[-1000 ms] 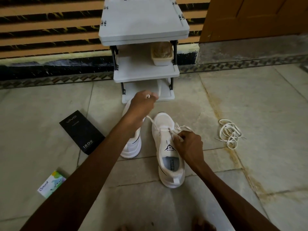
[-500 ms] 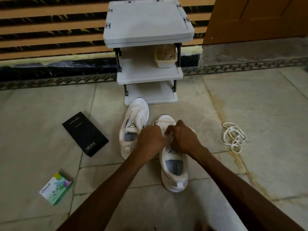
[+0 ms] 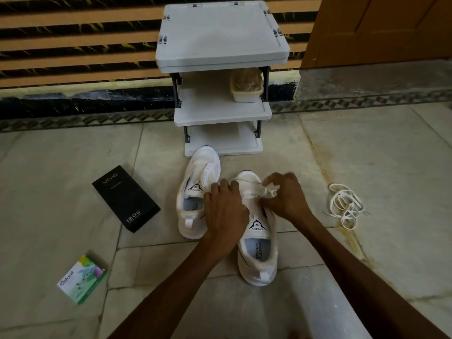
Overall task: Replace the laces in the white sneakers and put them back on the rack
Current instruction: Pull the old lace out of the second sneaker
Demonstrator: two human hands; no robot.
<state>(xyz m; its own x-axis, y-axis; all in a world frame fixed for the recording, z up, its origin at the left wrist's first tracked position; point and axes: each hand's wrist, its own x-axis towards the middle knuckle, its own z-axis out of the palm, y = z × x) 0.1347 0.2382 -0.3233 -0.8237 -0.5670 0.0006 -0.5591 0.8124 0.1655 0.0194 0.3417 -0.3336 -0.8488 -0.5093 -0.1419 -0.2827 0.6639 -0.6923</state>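
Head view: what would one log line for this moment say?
step: lacing | left hand: on near sneaker, grip hidden | right hand: pinches lace | loose lace: on floor | rack: no sneakers

Left hand (image 3: 226,211) beside right hand (image 3: 286,196), fingers (image 3: 271,178) curled.

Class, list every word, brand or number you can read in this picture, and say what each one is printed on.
"VIVO": black box.
"120W": same box.
"Odonil": small green box.
"SPEED": tongue of left sneaker and of right sneaker.
"SPEED FLEXIBLE": insole of right sneaker.
Print inside left sneaker: too blurred to read.
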